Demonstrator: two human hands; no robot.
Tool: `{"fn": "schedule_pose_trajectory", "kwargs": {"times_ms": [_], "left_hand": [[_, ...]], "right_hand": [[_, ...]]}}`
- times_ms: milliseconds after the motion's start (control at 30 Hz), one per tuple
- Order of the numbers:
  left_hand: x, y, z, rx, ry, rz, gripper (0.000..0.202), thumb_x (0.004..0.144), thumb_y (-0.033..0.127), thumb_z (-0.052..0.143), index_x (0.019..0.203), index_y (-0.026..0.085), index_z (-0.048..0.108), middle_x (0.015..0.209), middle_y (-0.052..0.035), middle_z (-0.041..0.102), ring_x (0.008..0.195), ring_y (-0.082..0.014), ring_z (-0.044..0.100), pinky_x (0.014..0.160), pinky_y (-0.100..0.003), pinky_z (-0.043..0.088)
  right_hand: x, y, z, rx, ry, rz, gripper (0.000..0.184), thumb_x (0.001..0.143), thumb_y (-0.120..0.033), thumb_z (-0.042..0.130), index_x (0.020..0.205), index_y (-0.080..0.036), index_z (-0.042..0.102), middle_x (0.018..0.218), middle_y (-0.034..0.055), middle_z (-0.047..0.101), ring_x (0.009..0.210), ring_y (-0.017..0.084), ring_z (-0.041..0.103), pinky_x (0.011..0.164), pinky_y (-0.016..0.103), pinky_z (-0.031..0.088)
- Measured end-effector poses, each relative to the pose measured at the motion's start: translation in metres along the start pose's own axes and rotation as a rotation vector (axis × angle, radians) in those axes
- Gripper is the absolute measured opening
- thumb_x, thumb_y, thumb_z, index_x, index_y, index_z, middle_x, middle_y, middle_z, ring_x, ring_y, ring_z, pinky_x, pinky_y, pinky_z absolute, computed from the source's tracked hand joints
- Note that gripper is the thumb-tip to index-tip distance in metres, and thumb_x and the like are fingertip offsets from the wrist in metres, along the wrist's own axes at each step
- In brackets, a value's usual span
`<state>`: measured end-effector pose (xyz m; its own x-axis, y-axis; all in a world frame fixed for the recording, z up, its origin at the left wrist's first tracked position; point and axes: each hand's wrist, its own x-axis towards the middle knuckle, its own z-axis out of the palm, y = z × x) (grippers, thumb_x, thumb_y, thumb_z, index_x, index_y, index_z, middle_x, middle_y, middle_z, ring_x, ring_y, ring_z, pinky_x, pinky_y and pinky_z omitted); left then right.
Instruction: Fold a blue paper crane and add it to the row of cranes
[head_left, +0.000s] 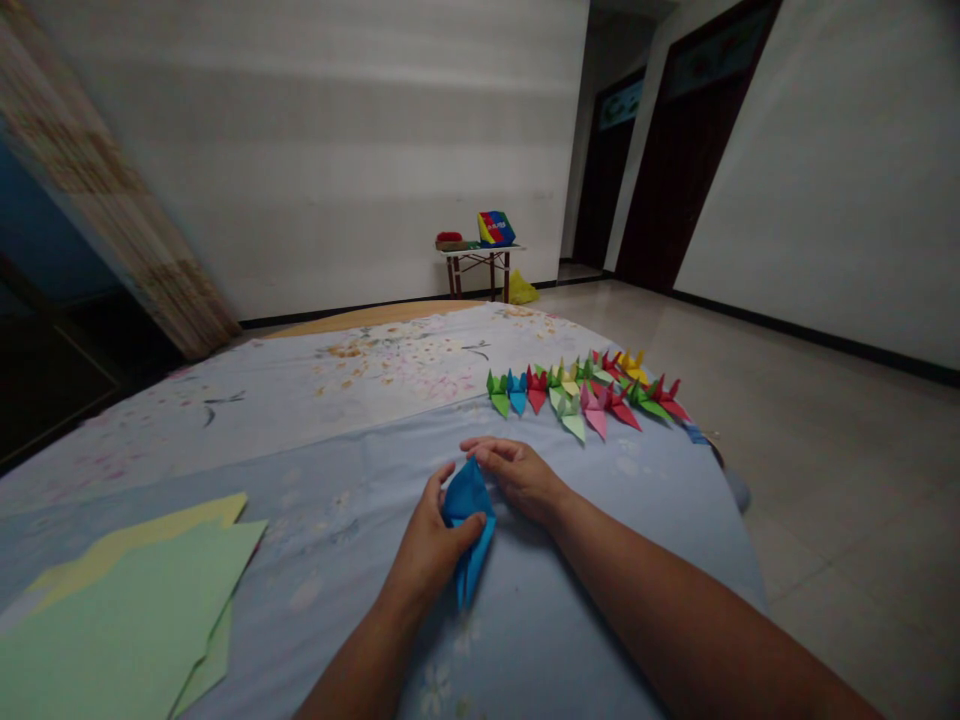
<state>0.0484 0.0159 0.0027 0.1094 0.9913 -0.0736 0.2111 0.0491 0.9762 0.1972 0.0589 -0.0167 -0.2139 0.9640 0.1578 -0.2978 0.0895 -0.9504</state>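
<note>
Blue folded paper sits between the hands on a blue bedsheet: the left hand pinches its side, and the right hand presses curved fingers on its top. Green and yellow paper sheets lie to the left. Beyond stand rows of colored paper cranes, then a small table against the wall.

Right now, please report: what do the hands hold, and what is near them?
Left hand, right hand on folded blue paper. Paper cranes ahead, not touching. Green paper sheets to left.
</note>
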Motion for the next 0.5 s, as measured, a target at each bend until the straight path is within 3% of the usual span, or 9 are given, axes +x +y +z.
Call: {"fn": "schedule_pose_trajectory", "kwargs": {"times_ms": [200, 367, 500], "left_hand": [[0.0009, -0.0050, 0.0008, -0.023, 0.010, 0.017, 0.070, 0.060, 0.023, 0.073, 0.124, 0.019, 0.044, 0.098, -0.0063, 0.061, 0.080, -0.0190, 0.062, 0.071, -0.028, 0.046], [0.0009, -0.0026, 0.0008, -0.041, 0.032, -0.005, 0.071, 0.059, 0.022, 0.073, 0.124, 0.018, 0.045, 0.098, -0.0067, 0.062, 0.078, -0.0180, 0.062, 0.071, -0.028, 0.047], [0.0031, 0.0014, -0.0027, -0.069, 0.083, -0.023, 0.070, 0.061, 0.024, 0.073, 0.124, 0.016, 0.044, 0.100, -0.0089, 0.062, 0.081, -0.0194, 0.062, 0.072, -0.030, 0.047]], "right_hand": [[0.0015, 0.0019, -0.0006, -0.028, 0.041, -0.004, 0.033, 0.070, -0.045, 0.068, 0.090, -0.019, 0.069, 0.090, 0.0025, 0.063, 0.084, 0.015, 0.056, 0.081, 0.030, 0.040], [0.0001, -0.0055, 0.0044, -0.089, 0.077, -0.019, 0.035, 0.072, -0.050, 0.064, 0.087, -0.019, 0.070, 0.100, 0.0039, 0.064, 0.097, 0.019, 0.055, 0.090, 0.033, 0.037], [-0.0013, -0.0062, 0.0073, -0.145, 0.108, -0.041, 0.041, 0.076, -0.053, 0.059, 0.102, -0.022, 0.065, 0.110, 0.0049, 0.062, 0.106, 0.020, 0.052, 0.093, 0.034, 0.037]]}}
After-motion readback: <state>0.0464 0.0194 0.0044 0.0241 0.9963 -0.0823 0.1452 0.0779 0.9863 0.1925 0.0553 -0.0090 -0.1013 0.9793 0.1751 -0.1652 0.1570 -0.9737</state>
